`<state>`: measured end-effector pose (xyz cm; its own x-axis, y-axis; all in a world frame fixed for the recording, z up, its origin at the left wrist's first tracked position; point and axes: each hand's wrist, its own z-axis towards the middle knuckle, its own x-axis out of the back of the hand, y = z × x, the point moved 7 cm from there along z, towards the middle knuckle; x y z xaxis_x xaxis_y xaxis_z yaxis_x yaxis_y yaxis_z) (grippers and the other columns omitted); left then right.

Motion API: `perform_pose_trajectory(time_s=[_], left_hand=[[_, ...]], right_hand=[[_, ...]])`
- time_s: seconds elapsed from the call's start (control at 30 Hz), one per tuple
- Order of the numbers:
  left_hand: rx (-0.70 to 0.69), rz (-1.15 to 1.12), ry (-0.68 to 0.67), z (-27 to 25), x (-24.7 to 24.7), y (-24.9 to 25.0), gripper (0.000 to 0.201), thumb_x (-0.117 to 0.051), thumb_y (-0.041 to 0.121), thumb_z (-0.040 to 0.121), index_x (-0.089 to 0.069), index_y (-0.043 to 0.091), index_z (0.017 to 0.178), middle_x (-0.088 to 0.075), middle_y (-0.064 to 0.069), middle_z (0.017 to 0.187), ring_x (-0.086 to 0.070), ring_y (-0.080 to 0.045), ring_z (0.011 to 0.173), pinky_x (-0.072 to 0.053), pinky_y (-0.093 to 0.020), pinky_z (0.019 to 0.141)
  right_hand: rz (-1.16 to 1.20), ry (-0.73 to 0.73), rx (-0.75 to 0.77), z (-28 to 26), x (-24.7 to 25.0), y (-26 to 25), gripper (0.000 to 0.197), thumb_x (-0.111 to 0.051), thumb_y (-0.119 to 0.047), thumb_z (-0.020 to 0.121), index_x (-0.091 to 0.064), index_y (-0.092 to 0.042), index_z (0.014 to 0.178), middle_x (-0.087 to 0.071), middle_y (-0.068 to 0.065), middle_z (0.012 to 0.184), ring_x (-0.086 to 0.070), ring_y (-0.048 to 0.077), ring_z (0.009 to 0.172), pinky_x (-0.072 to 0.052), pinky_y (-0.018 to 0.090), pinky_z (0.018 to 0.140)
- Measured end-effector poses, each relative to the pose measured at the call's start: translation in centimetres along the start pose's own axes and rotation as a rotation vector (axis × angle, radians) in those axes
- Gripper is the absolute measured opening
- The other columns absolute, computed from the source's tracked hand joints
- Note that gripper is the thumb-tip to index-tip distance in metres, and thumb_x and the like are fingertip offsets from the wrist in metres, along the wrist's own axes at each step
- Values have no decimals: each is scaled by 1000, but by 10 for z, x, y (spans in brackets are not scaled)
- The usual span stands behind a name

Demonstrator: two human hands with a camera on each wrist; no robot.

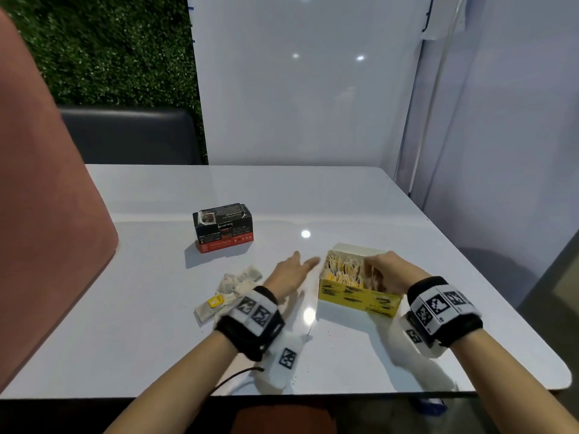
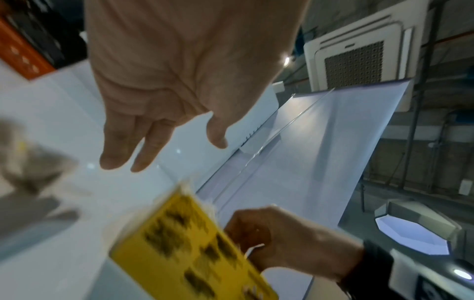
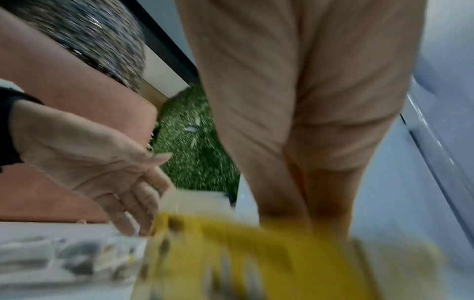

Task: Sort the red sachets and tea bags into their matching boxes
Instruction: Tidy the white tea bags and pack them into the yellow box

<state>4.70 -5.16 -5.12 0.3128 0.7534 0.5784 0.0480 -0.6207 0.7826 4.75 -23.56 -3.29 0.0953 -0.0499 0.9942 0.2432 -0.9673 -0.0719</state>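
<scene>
An open yellow box (image 1: 357, 297) full of tea bags (image 1: 344, 269) stands on the white table (image 1: 313, 198), right of centre. My right hand (image 1: 383, 270) reaches into its right end, fingers curled down among the bags; what they grip is hidden. In the left wrist view this right hand (image 2: 282, 239) looks curled at the yellow box (image 2: 184, 253). My left hand (image 1: 293, 272) hovers just left of the box, fingers straight and holding nothing. A loose pile of tea bags (image 1: 233, 288) lies under my left wrist. A black and red box (image 1: 223, 228) stands further back left.
A pink chair back (image 1: 47, 214) rises at the table's left side. A dark seat (image 1: 131, 136) and a white wall panel (image 1: 307, 89) stand behind the table. The wrist views are blurred.
</scene>
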Motion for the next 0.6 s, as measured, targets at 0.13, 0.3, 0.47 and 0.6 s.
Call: perform_pose_trajectory(time_s=[0.13,0.3,0.47,0.6], left_hand=[[-77,-164,95,-27,70,-42,33,-52,16,94,-54,4,124,-69,-4,101,-64,-18,93,-47,-18,66],[128,117,201,-42,123,-106,26,-62,17,88,-58,6,111,-64,-14,109,-60,-21,92,-46,-29,76],[265,491,69,-37,97,-129,81,-75,46,71,-36,7,131,-42,-16,129,-44,-28,119,-41,-33,94],[280,581,93,-30,87,-125,83,-81,39,66,-35,6,127,-41,-14,128,-41,-29,122,-39,-33,92]], right_hand=[[61,274,49,-15,34,-34,16,-53,1,88,-56,-10,99,-58,2,89,-56,17,75,-48,20,64],[162,95,217,2,14,-127,18,-58,-18,90,-58,-12,108,-64,5,106,-58,23,96,-50,35,80],[116,-205,264,50,-43,-195,64,-69,-27,80,-37,-11,133,-46,13,130,-43,30,121,-41,43,98],[8,-191,274,65,-55,-220,80,-78,-30,70,-34,-9,134,-40,13,132,-34,29,126,-40,47,97]])
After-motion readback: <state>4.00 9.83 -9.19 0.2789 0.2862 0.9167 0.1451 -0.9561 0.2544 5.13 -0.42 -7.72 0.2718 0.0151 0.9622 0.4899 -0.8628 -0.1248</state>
